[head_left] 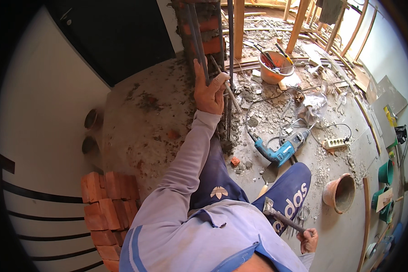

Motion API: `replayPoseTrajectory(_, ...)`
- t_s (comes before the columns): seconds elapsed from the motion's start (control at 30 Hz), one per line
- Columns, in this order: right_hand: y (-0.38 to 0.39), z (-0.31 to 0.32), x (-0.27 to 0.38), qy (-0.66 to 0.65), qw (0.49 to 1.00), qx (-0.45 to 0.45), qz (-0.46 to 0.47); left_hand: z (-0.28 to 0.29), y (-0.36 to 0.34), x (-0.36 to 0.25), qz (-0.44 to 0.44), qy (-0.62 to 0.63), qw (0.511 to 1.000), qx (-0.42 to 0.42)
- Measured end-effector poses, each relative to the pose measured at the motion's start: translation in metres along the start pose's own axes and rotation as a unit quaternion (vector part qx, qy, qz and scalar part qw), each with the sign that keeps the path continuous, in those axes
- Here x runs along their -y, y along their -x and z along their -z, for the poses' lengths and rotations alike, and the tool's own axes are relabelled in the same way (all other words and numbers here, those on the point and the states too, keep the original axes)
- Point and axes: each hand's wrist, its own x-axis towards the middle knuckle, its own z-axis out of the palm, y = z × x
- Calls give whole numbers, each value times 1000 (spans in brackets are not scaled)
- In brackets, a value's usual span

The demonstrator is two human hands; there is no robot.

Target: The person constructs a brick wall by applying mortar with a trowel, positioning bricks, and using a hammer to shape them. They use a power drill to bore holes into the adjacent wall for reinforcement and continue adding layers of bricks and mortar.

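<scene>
My left hand (209,93) is raised at the brick and mortar column, its fingers curled around a thin pale rod (234,99) that slants down to the right; it looks like a chisel, but its kind is not certain. Dark upright bars (231,41) and grey conduits (194,28) run up the column, and the fingers overlap the conduits. Down at the lower right, my right hand (309,240) grips the handle of a hammer (287,220). Its metal head lies over my right leg. Beside that leg a trowel (264,189) rests on the floor.
A blue power drill (283,152) lies on the rubble-strewn floor, its cable looping near a power strip (336,143). Buckets stand behind with tools (276,68) and at right (339,194). Bricks (108,213) are stacked at left. Wooden posts (299,27) rise at the back.
</scene>
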Motion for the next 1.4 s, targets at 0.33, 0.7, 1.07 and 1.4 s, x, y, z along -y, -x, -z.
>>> replayPoseTrajectory(0.33, 20, -133, 44, 407, 855, 284, -148, -3, -4, 1, -55, -57, 997, -2)
replayPoseTrajectory(0.7, -63, -363, 96, 255, 759, 332, 499, -2, -8, -9, -49, -80, 996, -5)
replayPoseTrajectory(1.07, -99, -435, 80, 177, 663, 293, 666, -1, -1, -10, 6, -35, 999, 0)
replayPoseTrajectory(1.4, -115, -447, 79, 179, 654, 284, 678, 5, -1, -5, -65, -129, 989, 13)
